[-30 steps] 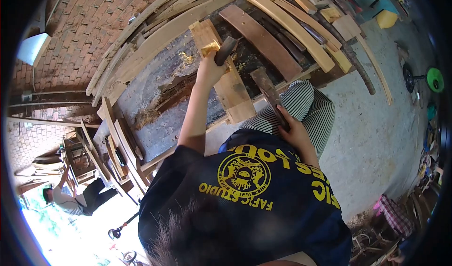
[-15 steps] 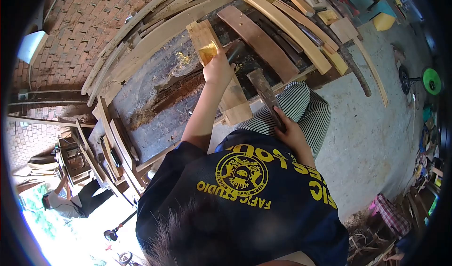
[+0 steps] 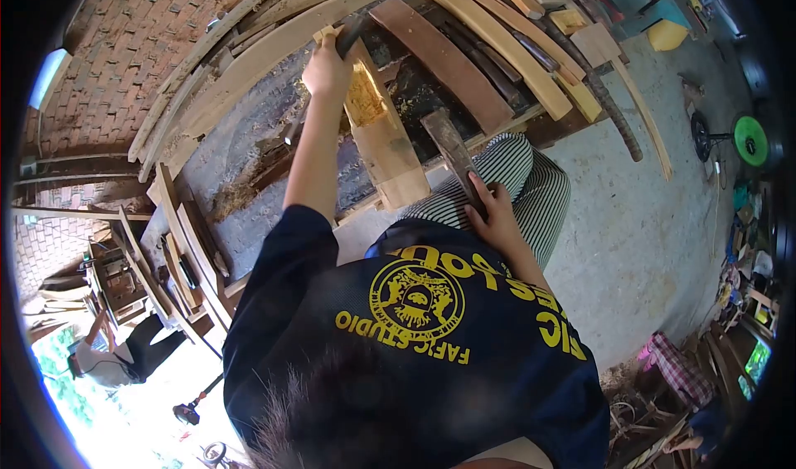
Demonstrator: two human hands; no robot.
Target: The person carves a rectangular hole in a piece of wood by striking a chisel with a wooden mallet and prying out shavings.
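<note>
My left hand (image 3: 326, 71) is stretched out to the far end of a pale wooden plank (image 3: 388, 150) and grips a dark tool (image 3: 351, 29) pressed onto it. A fresh yellow cut patch (image 3: 363, 100) shows on the plank just behind the hand. My right hand (image 3: 496, 213) rests by my striped trouser leg (image 3: 531, 189) and is closed on the near end of a dark wooden piece (image 3: 448, 147) that lies beside the plank. The plank lies on a dark, rough workbench (image 3: 265, 179).
Curved wooden slats (image 3: 497, 46) and long boards (image 3: 249, 50) are stacked across the far side. Brick surface (image 3: 141, 46) beyond. Concrete floor (image 3: 655, 237) to the right with a green wheel (image 3: 750, 141). Another person (image 3: 124, 357) bends at lower left by wooden frames (image 3: 182, 253).
My left hand has pushed the dark tool away along the plank, from its middle to its far end, uncovering the yellow cut patch. My right hand kept its grip.
</note>
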